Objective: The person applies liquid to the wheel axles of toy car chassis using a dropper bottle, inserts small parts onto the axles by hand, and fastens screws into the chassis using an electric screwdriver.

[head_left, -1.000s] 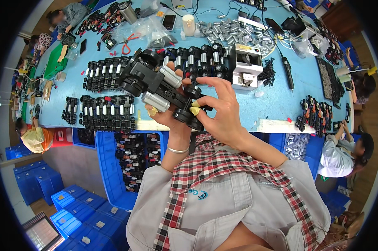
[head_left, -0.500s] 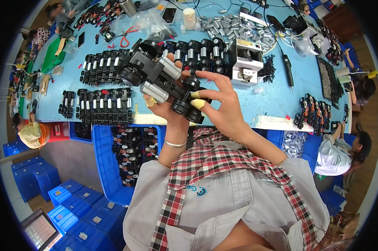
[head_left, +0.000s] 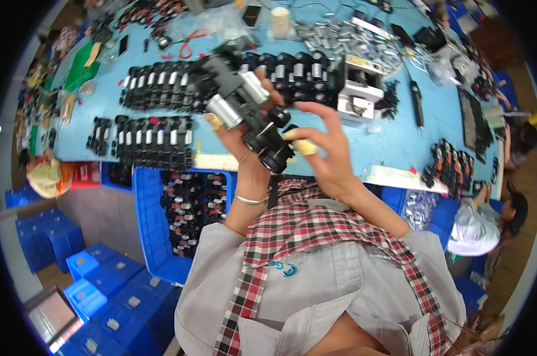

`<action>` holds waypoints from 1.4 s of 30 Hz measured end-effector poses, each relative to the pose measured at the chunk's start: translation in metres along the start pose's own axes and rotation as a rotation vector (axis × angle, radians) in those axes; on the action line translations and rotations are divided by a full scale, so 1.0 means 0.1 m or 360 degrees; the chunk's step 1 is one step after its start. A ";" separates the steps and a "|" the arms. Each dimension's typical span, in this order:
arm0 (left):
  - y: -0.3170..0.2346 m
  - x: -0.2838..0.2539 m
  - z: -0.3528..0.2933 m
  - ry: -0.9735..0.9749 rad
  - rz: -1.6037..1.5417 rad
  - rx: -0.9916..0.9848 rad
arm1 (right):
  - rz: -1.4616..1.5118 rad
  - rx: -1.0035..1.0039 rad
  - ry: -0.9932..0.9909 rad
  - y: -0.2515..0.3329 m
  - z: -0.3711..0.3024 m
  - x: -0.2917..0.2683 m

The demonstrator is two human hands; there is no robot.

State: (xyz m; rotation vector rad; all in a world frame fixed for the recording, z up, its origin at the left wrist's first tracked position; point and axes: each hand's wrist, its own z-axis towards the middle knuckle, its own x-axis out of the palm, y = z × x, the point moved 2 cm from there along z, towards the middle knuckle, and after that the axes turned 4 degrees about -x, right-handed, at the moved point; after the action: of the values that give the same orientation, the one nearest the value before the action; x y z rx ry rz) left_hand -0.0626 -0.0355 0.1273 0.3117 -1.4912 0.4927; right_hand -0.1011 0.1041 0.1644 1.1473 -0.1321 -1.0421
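- A broad bare stretch of the bench (head_left: pixel 393 142) is left between the white fixture (head_left: pixel 372 94) and the orange-and-black models (head_left: pixel 449 163); the right hand (head_left: pixel 330 151) could be passed there.
- This stretch is bounded farther back by a black pen-shaped tool (head_left: pixel 417 104) and a heap of small black parts (head_left: pixel 390 101).
- Straight ahead, passage is obstructed by the held black model (head_left: pixel 238 98), the far row of models (head_left: pixel 298 77) and loose silver cylinders (head_left: pixel 345 44).
- Leftward, only a narrow lane is left between the upper row (head_left: pixel 155 86) and lower row (head_left: pixel 152 142).
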 end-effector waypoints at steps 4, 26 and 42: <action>-0.29 -0.75 -0.14 -0.0284 0.0331 -0.0239 | 0.0106 0.0143 -0.0199 -0.31 -0.15 -0.18; -1.89 -1.97 -0.38 -0.1606 0.4917 -0.0188 | -0.0611 0.1437 -0.1074 -2.76 -2.90 -1.47; 2.15 -4.78 -1.70 0.1452 0.3513 -0.1752 | -0.1466 0.1206 -0.1174 -2.85 -3.83 -2.75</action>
State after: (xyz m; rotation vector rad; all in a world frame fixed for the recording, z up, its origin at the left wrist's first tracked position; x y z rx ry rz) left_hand -0.0250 0.1760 -0.3806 -2.3178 -0.3717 1.0667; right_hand -0.2068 0.5598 -0.1259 1.4680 -0.6684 -2.3513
